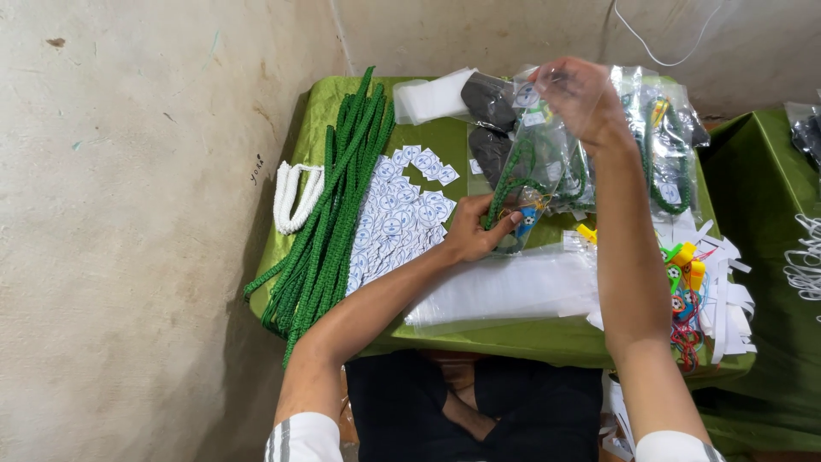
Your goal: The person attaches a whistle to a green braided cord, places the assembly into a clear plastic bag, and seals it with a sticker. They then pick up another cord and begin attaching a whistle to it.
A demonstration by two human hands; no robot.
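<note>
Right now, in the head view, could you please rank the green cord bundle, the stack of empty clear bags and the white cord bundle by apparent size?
1. green cord bundle
2. stack of empty clear bags, nearer the camera, so only roughly comparable
3. white cord bundle

glossy clear plastic bag [547,162], braided green cords [333,205], paper stickers [398,222], sheeny green tablecloth [513,338]

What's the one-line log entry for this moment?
left hand: grips clear bag bottom | right hand: pinches bag top | green cords: on table
</note>
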